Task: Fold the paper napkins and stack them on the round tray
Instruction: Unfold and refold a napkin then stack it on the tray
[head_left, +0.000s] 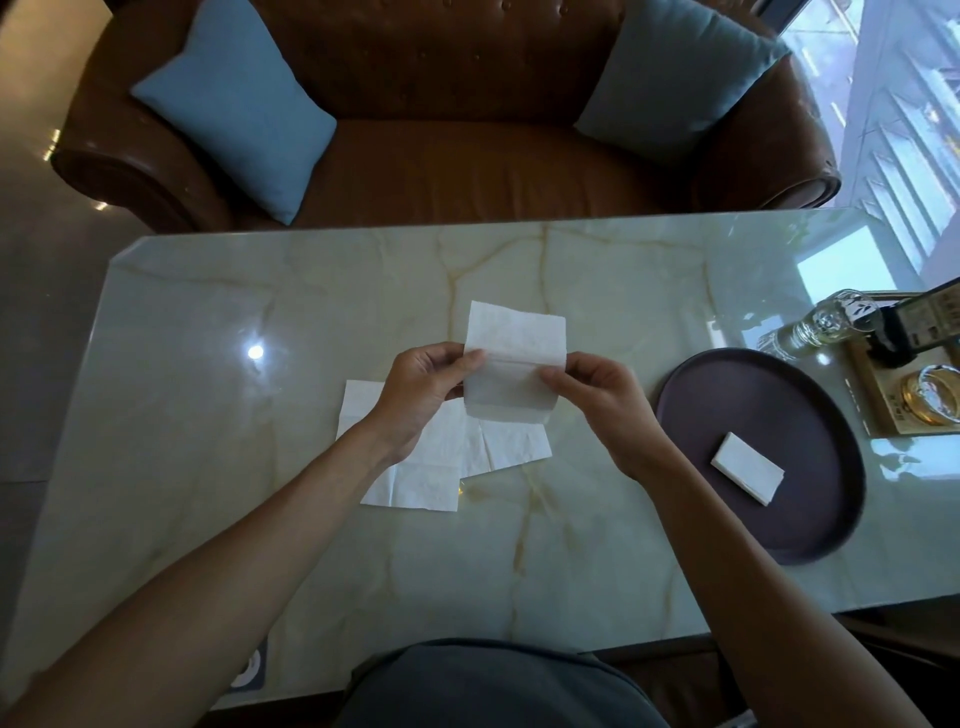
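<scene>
I hold a white napkin (511, 364) up in the air over the middle of the table (208, 322); my left hand (423, 389) pinches its left edge, with the thumb on top and the other fingers curled under; my right hand (597, 397) pinches its right edge the same way, thumb on the near side; both hands grip the paper at the crease that runs across it, so the far half stands up and the near half hangs down; my two arms reach out from the near side of the table and come close together at the napkin; my wrists are bent a little.

Under my hands two more flat napkins (415, 467) lie open on the table; they overlap each other, and my left arm covers part of them.

The round dark tray (691, 395) sits to the right, near my right hand but not touching it; one folded napkin (748, 474) lies on it, toward its near right part.

Far right, past the tray, a glass bottle (815, 325) lies on its side; far across the table is a brown sofa (467, 156) with two blue pillows (236, 104).
</scene>
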